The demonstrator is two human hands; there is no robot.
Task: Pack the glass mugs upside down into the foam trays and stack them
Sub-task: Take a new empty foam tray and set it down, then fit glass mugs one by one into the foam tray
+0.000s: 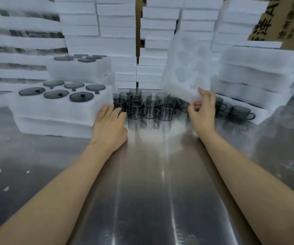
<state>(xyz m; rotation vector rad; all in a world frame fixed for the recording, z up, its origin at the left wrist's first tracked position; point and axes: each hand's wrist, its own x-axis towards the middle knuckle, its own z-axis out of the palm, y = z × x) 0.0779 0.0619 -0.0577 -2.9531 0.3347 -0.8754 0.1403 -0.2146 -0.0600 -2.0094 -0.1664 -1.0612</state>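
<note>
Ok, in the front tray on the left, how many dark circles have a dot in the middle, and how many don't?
Circles with a dot: 3
Circles without a dot: 3
Total: 6, all in the front left tray

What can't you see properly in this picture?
All in the head view:
- Some mugs sit behind the right hand and the tilted foam tray that it holds, so their number is hidden.
- The foam tray is blurred, and its holes are only smudges.
- Blur hides whether the fingertips of the left hand touch a mug.
- The cardboard box is cut off by the top right edge, and its print is unreadable.
</note>
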